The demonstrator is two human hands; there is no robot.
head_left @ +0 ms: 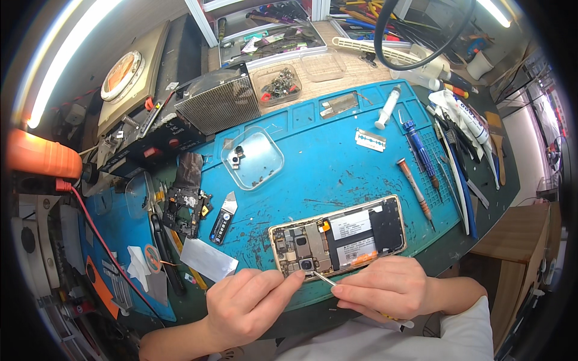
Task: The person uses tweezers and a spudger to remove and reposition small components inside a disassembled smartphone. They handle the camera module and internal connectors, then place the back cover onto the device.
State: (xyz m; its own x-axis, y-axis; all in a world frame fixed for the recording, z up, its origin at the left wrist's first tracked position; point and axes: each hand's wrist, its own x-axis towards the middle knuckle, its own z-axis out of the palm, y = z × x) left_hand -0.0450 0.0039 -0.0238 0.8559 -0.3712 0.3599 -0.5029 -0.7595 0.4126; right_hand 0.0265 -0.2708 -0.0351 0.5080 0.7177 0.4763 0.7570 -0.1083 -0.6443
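Observation:
An opened phone [355, 237] lies on the blue mat, its battery, boards and a camera module [305, 265] exposed. My left hand [247, 307] is closed at the phone's lower left, index fingertip against the edge beside that module; anything under its curled fingers is hidden. My right hand [385, 289], below the phone, is closed on a slim metal tool [325, 278], apparently tweezers, whose tip reaches the module beside my left fingertip. Left of the phone are a small pale sheet [208, 259] and a blade tool [223, 218].
Around the mat [307, 174] are a clear tray of small parts [253, 157], loose phone parts [183, 207], a razor blade [370, 139], a syringe [388, 106], screwdrivers [415, 195], a black equipment box with mesh [211, 102], and an orange cylindrical handle [42, 153] at left.

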